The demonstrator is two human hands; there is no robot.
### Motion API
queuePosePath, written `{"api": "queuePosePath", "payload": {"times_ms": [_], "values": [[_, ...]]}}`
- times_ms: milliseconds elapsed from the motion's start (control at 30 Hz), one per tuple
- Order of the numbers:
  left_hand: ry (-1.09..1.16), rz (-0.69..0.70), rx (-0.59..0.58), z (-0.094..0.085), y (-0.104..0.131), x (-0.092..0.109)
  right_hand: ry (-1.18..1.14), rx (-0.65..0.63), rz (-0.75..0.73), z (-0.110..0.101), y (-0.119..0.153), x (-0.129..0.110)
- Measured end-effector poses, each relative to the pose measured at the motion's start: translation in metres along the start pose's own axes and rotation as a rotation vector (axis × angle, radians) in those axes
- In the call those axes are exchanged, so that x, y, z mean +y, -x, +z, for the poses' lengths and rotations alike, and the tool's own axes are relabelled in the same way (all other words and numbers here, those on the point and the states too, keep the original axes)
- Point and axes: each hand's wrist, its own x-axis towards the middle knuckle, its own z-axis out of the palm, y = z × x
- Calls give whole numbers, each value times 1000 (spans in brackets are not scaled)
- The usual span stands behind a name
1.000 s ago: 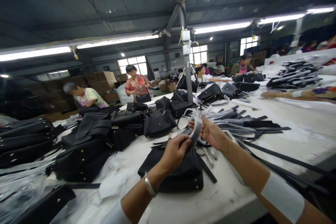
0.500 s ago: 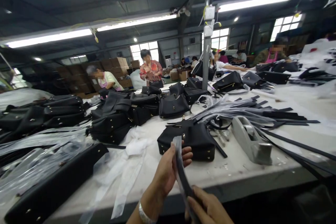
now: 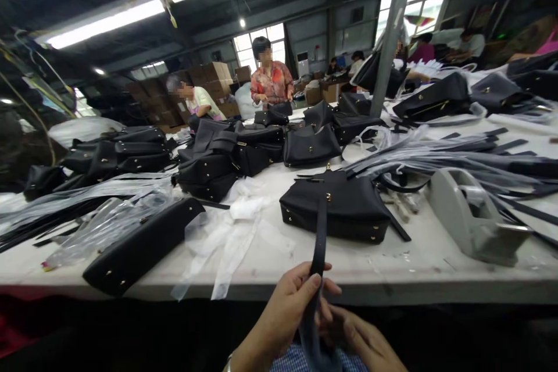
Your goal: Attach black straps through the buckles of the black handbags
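A black strap (image 3: 321, 235) stands up from my left hand (image 3: 290, 302), its bare upper end in front of a black handbag (image 3: 344, 209) lying on the table. My left thumb and fingers close round the strap. Just below and to the right, my right hand (image 3: 361, 337) has its fingers bent at the strap's lower part, which looks wrapped in clear film and is blurred. What the right fingertips hold is partly hidden behind the strap.
A grey tape dispenser (image 3: 471, 215) sits at the right, beside a heap of wrapped straps (image 3: 440, 157). Left are crumpled clear film (image 3: 235, 232), a long black bag (image 3: 148, 244) and piled bags (image 3: 209, 157). A person (image 3: 272, 75) stands across the white table.
The view has shifted right and down. Both hands are now in front of the table edge, lower against the handbag. The strap's upper end, covered in film before, now shows bare black.
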Motion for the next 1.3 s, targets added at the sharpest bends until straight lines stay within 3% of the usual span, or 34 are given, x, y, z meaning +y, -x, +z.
{"api": "queuePosePath", "payload": {"times_ms": [233,467,633,733,867,967,1100,1200,1300], "values": [[-34,-171,-108,-3,29,-28,-403,261,0,-10,-17,-29],[162,-307,-108,-17,48,-44,-451,396,16,-24,-18,-29],[135,-371,-131,-17,53,-43,-404,464,49,-30,-15,-23],[-225,-246,-69,-15,55,-45,-370,460,2,-34,-9,-22],[-937,251,132,-25,61,-52,-365,395,-38,-40,5,-26],[-1182,445,212,-37,67,-59,-367,351,-66,-38,15,-26],[-1208,469,278,-45,71,-66,-320,366,-19,-34,22,-16],[-1080,359,335,-40,72,-68,-304,400,21,-34,23,-8],[-886,208,305,-35,75,-69,-296,404,48,-37,23,-4]]}}
